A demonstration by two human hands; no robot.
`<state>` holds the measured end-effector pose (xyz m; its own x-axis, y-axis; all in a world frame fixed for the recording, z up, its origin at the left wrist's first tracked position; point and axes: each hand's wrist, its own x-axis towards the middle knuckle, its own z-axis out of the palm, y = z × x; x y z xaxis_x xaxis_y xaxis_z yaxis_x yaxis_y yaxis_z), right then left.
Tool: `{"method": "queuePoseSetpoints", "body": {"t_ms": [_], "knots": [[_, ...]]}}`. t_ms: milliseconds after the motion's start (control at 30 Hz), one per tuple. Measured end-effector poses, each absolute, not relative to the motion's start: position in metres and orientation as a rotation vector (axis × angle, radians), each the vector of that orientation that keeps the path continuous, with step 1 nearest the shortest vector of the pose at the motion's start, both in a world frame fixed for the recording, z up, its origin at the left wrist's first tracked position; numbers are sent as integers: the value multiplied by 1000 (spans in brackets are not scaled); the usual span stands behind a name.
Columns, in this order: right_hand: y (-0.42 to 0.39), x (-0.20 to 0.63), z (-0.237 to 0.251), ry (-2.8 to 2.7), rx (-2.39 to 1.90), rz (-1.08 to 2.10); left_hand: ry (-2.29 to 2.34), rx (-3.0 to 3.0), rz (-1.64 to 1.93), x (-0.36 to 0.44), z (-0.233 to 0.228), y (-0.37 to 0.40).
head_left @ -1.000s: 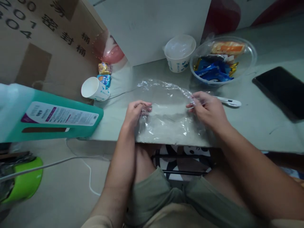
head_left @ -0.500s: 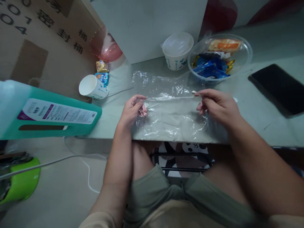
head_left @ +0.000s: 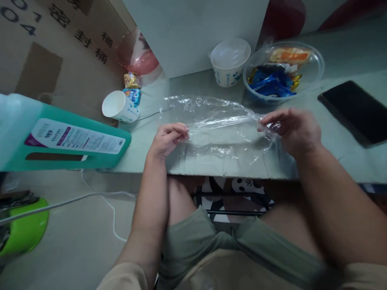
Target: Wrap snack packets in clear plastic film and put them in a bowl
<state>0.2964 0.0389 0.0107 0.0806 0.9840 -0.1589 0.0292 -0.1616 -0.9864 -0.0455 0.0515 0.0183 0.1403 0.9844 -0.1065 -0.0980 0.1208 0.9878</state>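
Note:
A clear plastic bag (head_left: 217,137) is stretched sideways between my two hands, just above the table near its front edge. My left hand (head_left: 167,139) pinches its left end between thumb and fingers. At the other end, my right hand (head_left: 292,127) grips a bunched part of the film, some of it wrinkled around the fingertips. A taut band of gathered film runs from hand to hand. Behind the bag stand a paper cup (head_left: 228,76) with thin clear film in its mouth and a clear plastic bowl (head_left: 250,86) of wrapped snacks.
Left on the table (head_left: 145,149), another paper cup (head_left: 125,112) lies tipped by two small snack packets (head_left: 132,86). A large jug of green liquid (head_left: 72,137) lies beside a cardboard box (head_left: 75,76). A black phone (head_left: 356,110) rests at right. A green bin (head_left: 30,229) stands below.
My right hand has moved right and slightly up, pulling its end of the bag. The film is now gathered and tauter, and its near part has lifted from the table edge.

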Motion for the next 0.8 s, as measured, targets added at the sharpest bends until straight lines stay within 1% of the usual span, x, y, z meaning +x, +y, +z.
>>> {"method": "queuePoseSetpoints", "body": {"t_ms": [100,167,233,400,500,567,667,800], "knots": [[41,296,9,-1039,-1552,1083,1144,1315,1026,-51,9,56],[41,295,10,-1119,-1626,948,1206,1401,1023,-51,4,59],[41,294,10,-1215,-1615,899,1240,1393,1066,-49,1,62],[41,294,3,-1305,-1417,1088,1242,1137,1176,-40,-1,71],[40,294,-2,-1394,-1419,1130,1347,1094,1245,-35,-3,76],[39,296,-3,-1460,-1413,1143,1338,1099,1263,-34,-3,77],[37,303,-6,-1552,-1394,1143,1250,1128,1212,-35,-1,77],[29,314,0,-1725,-1422,1192,1205,1223,1031,-41,-1,74]]}}
